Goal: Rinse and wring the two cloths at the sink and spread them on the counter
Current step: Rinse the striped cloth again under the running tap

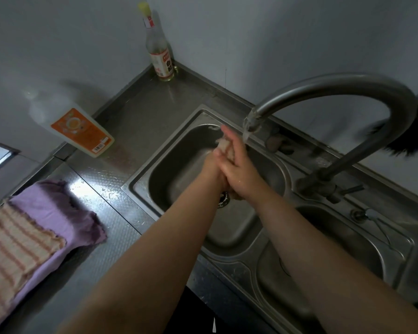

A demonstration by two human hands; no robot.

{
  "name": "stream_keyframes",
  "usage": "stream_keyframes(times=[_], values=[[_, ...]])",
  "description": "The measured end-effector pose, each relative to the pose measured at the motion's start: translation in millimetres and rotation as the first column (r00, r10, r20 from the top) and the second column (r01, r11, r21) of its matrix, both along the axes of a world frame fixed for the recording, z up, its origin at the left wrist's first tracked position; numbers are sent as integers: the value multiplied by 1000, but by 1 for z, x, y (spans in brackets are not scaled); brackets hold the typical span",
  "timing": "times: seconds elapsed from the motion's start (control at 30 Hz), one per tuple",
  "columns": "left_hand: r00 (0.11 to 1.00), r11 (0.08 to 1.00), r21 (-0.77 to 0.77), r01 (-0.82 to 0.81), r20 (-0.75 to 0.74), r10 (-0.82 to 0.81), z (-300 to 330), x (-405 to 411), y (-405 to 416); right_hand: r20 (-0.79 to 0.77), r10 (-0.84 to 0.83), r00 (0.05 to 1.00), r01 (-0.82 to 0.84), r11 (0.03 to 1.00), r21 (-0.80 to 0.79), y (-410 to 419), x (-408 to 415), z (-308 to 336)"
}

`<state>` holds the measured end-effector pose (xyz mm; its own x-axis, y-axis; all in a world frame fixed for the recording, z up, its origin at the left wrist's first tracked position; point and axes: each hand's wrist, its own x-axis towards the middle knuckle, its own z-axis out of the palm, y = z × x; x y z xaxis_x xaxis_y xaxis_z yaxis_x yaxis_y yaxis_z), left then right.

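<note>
Cloth in work: a small pale bundle (pixel 223 147), bunched between both hands over the left sink basin (pixel 179 165), just beside the faucet outlet (pixel 249 126). Water appears to run from the outlet; the stream is faint.

Left hand (pixel 214 169) lies largely behind the right; how its fingers lie cannot be told. Right hand (pixel 239 169) wraps the bundle, fingers (pixel 229 138) curled round it w/ the tips pointing up and away.

Handling (judgement):
- Soft, limp, no stiffness; takes whatever shape the hands press it into.
- Wet, so heavier than dry and prob. slippery.
- Not fragile; tolerates a firm twist.
- Best hold for wringing: one hand at each end of the roll, twist opp. directions, keep it over the basin.

Two more cloths lie on the tabletop (pixel 121 150) at left: a striped cloth (pixel 15 247) spread atop a purple cloth (pixel 58 213).

Surface & room:
- Tabletop is textured steel, w/ water droplets near the basin edge.
- Orange-label bottle (pixel 82 131) and tall clear bottle (pixel 159 56) stand by the wall.
- Walls plain grey.
</note>
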<state>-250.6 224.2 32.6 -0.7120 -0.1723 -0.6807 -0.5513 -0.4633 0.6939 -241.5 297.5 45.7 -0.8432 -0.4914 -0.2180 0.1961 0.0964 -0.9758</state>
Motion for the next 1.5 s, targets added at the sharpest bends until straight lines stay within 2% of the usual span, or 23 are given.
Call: stream_keyframes(times=[0.07, 0.13, 0.2, 0.27, 0.33, 0.4, 0.57, 0.63, 0.77, 0.87, 0.9, 0.97, 1.07, 1.14, 1.2, 1.3, 1.37, 1.5], values=[[999, 1000, -16, 12, -29, -12, -1, 2, 11, -257, -54, 965, 89, 988, 126, 0, -5, -1], [993, 989, -114, 95, -57, -102, -2, 1, 13, -280, -132, 951, 183, 969, 165, -2, -13, -2], [991, 981, -140, 132, 12, -131, -2, 0, 11, -117, -280, 953, 294, 948, 122, -6, -20, -5], [993, 987, -130, 99, 80, -89, -4, 1, 11, 43, -440, 897, 438, 897, 54, -11, -26, -7], [997, 991, -126, 34, 76, -25, -7, 2, 14, 164, -508, 845, 522, 852, -47, -14, -30, -7], [998, 997, -67, -37, 42, 40, -7, 3, 18, 254, -528, 810, 568, 815, -119, -15, -35, -7], [975, 975, 19, -223, 16, 222, -7, 7, 20, 457, -515, 725, 628, 767, -131, -21, -50, -15], [970, 970, 29, -242, -25, 243, -7, 8, 18, 536, -486, 691, 645, 748, -153, -24, -53, -13], [978, 976, -67, -207, -42, 205, -13, 8, 9, 628, -412, 660, 669, 702, -242, -23, -56, 4], [986, 985, -90, -145, -95, 137, -14, 9, -4, 696, -272, 664, 622, 717, -314, -15, -58, 5], [987, 987, -92, -134, -96, 125, -11, 10, -11, 697, -227, 681, 583, 743, -328, -11, -58, 2], [990, 993, 3, -117, -77, 117, -7, 12, -28, 652, -184, 736, 475, 826, -303, 2, -55, -4], [988, 997, 65, -46, -142, 55, -1, 12, -57, 394, -157, 906, 220, 968, -120, 25, -48, -15], [979, 996, 84, -29, -197, 45, 3, 10, -69, 255, -65, 965, 69, 998, -7, 37, -45, -17], [972, 995, 93, -30, -231, 51, 8, 6, -75, 236, 41, 971, -58, 996, 68, 48, -45, -18], [972, 998, 69, 12, -234, 4, 12, 3, -80, 317, 184, 930, -232, 966, 118, 56, -45, -14], [973, 998, 51, 29, -232, -17, 13, 2, -77, 355, 199, 914, -247, 964, 98, 58, -44, -12], [974, 999, 25, -25, -226, 30, 14, 1, -75, 404, 154, 902, -172, 985, 6, 60, -45, -16]])
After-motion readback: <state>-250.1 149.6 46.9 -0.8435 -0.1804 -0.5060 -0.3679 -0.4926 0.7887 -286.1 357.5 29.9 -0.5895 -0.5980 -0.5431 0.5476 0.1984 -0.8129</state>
